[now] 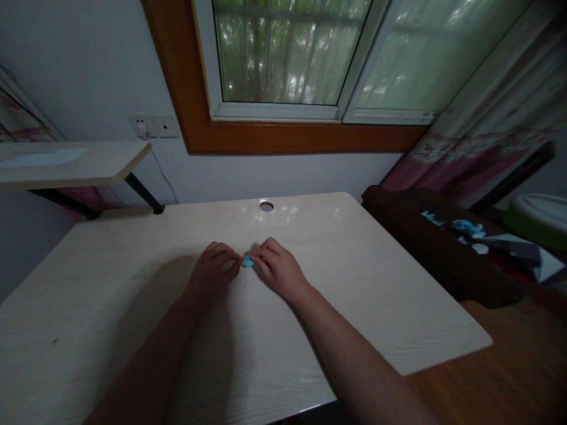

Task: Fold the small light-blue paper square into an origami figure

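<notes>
A small turquoise piece, which looks like folded paper [247, 261], is held between my two hands just above or on the pale wooden table [363, 283]. My left hand [215, 265] pinches its left side with thumb and fingers. From the right, my right hand [278, 264] grips the other edge in a pinch. Both sets of fingertips hide part of the piece, and its exact folds are too small to make out.
A raised shelf [75, 168] on black legs stands at the table's back left. Near the back edge is a round cable hole [266, 206]. To the right, a dark wooden bench [425, 254] holds turquoise bits, papers and a green-and-white object. A window is ahead.
</notes>
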The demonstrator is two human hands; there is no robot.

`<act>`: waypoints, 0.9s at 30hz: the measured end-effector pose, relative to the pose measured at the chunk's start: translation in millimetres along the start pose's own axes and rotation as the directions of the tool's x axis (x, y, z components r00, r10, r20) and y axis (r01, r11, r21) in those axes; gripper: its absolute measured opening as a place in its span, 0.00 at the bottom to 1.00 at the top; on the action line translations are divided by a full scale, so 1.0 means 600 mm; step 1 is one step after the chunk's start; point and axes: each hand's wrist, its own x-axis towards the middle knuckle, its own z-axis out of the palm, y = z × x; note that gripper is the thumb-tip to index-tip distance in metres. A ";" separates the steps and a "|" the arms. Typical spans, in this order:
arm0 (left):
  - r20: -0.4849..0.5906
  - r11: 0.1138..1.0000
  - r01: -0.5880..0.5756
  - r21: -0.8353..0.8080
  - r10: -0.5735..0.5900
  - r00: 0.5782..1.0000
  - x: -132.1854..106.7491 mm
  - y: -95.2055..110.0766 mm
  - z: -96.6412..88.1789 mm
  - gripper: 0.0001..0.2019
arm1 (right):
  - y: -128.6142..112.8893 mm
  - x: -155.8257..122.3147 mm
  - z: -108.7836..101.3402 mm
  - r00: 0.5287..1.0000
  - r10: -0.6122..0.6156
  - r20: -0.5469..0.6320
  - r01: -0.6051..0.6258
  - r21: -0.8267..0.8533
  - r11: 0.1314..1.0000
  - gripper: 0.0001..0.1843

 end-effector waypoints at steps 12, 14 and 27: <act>-0.028 1.000 0.024 0.007 -0.024 0.999 -0.002 -0.003 0.001 0.03 | 0.000 0.002 -0.004 0.999 0.041 -0.017 -0.041 -0.002 0.999 0.10; -0.028 1.000 0.029 0.012 -0.029 0.999 -0.001 -0.002 0.000 0.03 | 0.000 0.002 -0.004 0.999 0.041 -0.024 -0.040 0.012 0.999 0.09; -0.028 0.999 0.040 -0.008 -0.040 0.999 -0.003 -0.005 0.002 0.02 | -0.002 0.002 -0.004 0.997 0.051 -0.050 -0.049 0.036 0.998 0.09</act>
